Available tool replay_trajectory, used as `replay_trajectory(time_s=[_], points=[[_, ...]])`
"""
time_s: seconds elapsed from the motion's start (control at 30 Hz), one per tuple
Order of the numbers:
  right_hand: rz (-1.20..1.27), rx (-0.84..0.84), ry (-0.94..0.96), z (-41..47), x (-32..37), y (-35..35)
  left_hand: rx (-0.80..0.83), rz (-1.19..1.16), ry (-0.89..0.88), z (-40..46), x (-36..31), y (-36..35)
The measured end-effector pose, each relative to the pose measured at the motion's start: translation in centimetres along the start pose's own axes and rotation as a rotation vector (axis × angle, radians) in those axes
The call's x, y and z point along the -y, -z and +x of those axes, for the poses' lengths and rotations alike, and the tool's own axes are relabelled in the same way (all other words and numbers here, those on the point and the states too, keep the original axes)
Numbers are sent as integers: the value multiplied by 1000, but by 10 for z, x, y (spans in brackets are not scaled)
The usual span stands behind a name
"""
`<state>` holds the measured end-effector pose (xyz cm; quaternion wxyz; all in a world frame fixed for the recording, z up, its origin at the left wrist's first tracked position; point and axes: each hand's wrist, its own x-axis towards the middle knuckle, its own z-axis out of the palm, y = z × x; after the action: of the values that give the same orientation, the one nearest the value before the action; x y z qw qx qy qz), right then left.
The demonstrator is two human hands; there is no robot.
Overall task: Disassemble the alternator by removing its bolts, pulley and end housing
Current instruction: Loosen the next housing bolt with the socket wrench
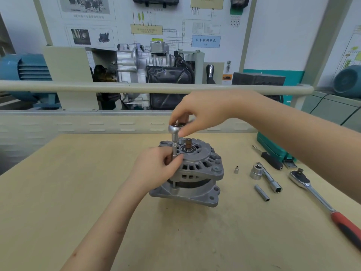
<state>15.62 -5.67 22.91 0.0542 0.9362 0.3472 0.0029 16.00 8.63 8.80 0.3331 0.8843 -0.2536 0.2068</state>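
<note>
1. Cast aluminium, dull grey and ribbed with vent slots, forms the alternator, which stands shaft-up near the middle of the pale wooden bench.
2. A slim chrome extension bar stands upright over a through-bolt at the housing's rim, and its rounded head sits under the right hand, whose fingertips pinch the top (exactly what they grip is partly hidden).
3. Left hand curls its fingers and thumb round the bar's lower end, close against the housing.
4. My judgement: keep the bar square to the bolt, press down lightly and turn from the top, letting the lower hand steady it so the socket doesn't slip off.
5. Well to the right lie a large socket, a deep socket, a small adapter and a red-handled ratchet, all polished steel.
</note>
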Motion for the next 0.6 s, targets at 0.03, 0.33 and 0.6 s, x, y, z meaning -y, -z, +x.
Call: replay_trajectory(time_s=[0.03, 0.33, 0.6], points=[[-16, -12, -26, 1, 0, -1, -9, 10, -1, 0, 0, -1], [-44, -50, -10, 1, 3, -4, -35, -45, -18, 0, 2, -1], [-2, -41, 0, 0, 1, -3, -67, -11, -27, 1, 4, -4]])
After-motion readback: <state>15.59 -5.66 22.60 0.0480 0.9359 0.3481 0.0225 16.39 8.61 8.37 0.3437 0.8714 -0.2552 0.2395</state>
